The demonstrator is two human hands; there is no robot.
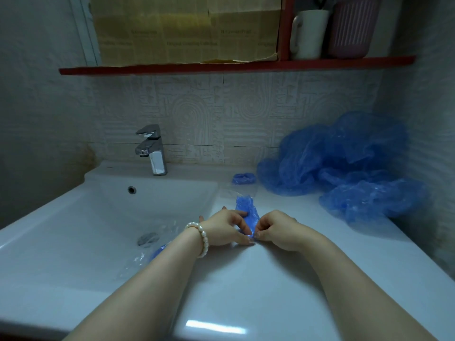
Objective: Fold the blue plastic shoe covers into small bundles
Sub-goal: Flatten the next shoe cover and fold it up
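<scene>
A narrow, partly folded blue plastic shoe cover (247, 209) lies on the white counter (283, 271) just right of the basin. My left hand (225, 228), with a pearl bracelet at the wrist, pinches its near end from the left. My right hand (277, 231) pinches the same end from the right, fingers curled. A small finished blue bundle (243, 178) sits farther back on the counter. A big loose heap of blue shoe covers (349, 166) fills the back right corner.
The white basin (81, 217) lies to the left, with a chrome tap (154, 150) behind it and clear plastic wrap (147, 252) plus a bit of blue inside. A red shelf (236, 65) above holds a white mug (309, 33) and a pink container (352, 28).
</scene>
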